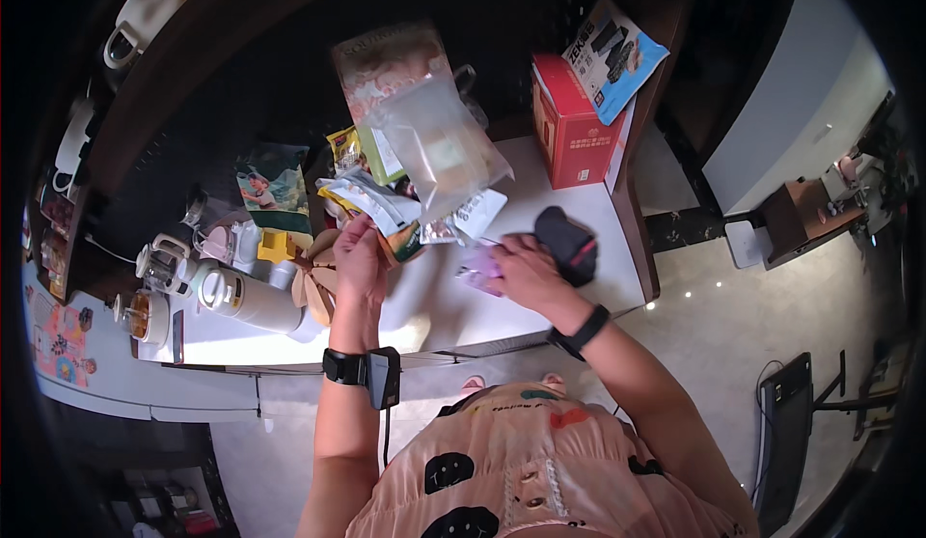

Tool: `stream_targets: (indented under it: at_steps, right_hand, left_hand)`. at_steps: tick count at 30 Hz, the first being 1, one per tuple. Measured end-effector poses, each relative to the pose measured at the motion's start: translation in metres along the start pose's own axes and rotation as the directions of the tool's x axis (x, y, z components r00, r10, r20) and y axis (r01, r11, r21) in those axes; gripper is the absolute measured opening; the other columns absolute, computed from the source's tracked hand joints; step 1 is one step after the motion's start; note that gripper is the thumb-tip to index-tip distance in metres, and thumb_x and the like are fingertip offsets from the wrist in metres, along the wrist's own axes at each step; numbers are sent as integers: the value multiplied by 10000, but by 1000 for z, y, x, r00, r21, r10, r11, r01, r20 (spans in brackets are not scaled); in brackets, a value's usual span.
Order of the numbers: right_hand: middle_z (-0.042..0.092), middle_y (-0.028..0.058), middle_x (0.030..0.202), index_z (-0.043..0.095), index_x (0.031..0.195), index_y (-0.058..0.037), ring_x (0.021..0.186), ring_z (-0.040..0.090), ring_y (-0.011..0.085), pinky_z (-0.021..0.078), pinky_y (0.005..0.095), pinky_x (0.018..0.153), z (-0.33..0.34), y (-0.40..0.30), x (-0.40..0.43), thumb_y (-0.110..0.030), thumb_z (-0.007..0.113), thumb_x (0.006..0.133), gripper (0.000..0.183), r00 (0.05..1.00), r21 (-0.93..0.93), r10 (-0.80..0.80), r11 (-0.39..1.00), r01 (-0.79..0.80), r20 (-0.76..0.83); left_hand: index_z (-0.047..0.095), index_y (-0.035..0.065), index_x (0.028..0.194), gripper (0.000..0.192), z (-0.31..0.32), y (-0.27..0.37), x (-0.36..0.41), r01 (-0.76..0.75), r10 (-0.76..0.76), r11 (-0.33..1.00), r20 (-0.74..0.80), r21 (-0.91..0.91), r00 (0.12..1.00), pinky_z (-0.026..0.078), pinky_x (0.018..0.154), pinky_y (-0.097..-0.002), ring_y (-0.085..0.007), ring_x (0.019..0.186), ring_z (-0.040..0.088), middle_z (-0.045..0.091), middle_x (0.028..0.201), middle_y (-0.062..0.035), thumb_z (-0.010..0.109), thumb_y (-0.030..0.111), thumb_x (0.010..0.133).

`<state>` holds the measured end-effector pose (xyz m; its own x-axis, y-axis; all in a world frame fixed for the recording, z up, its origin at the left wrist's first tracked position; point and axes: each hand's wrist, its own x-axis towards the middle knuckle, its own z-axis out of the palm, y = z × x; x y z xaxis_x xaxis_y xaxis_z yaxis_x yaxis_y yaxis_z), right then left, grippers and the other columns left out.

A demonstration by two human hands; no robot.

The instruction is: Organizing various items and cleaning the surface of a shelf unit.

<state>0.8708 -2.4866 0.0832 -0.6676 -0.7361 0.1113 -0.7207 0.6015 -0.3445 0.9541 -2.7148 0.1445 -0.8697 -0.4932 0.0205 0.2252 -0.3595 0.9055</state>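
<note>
Over the white countertop point(416, 313), my left hand point(359, 256) pinches the edge of a snack packet point(402, 243) with a green and orange end. Against that hand lies a silver-white packet point(376, 201). My right hand point(527, 270) has its fingers on a small purple packet point(477, 266), partly covered by them. A black pouch-like item point(566, 245) with a red stripe sits just beyond that hand. A translucent plastic bag point(434, 140) with something pale inside rests above a heap of packets, including a yellow one point(344, 151) and a white one point(481, 212).
A red box point(575, 129) stands at the back right with a blue and white seaweed bag point(613, 57) on it. To the left are a white tumbler point(249, 298), a glass jug point(160, 266), a yellow star-shaped item point(275, 246) and a green picture bag point(273, 183).
</note>
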Motion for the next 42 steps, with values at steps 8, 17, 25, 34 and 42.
stream_targets:
  at_steps: [8,17,25,34,42]
  right_hand:
    - [517,184,1078,502,1102,-19,1003,507,378,448,439,828,-33,46,-51,-181,670,709,457,978,162,191,971,-176,-81]
    - [443,181,1184,522,1181,-125,1100,457,367,391,447,926,-31,27,-24,-371,681,699,564,988,70,154,986,-154,8]
    - [523,188,1073,520,909,-26,899,582,324,464,399,776,-35,25,-20,-343,749,638,475,973,165,227,959,-232,49]
    - [615,107,766,547,945,-15,702,589,132,482,287,609,-54,56,-30,-174,706,737,306,923,664,352,729,-167,-155]
    - [581,60,942,531,1048,18,819,594,134,562,293,680,-63,31,-24,-60,418,922,186,937,958,349,277,-78,-25]
  left_hand:
    - [589,8,962,203,19,-58,-18,100,-95,993,-73,63,993,537,612,-263,-122,731,626,630,864,-42,404,-9,879]
    - [575,15,1014,261,26,-95,21,186,-172,974,-115,127,978,536,589,-257,-135,713,626,618,835,-39,369,-39,863]
    - [552,74,955,140,50,-98,69,335,-332,942,-94,22,939,567,603,-291,-136,704,607,592,834,-37,422,118,929]
    - [470,84,1133,255,58,-88,45,411,-398,905,-129,105,908,517,702,-333,-179,816,593,584,923,-68,462,219,917]
    - [558,54,1126,323,81,-61,-17,104,-179,939,208,327,962,480,579,-224,-74,745,573,611,887,-16,620,201,845]
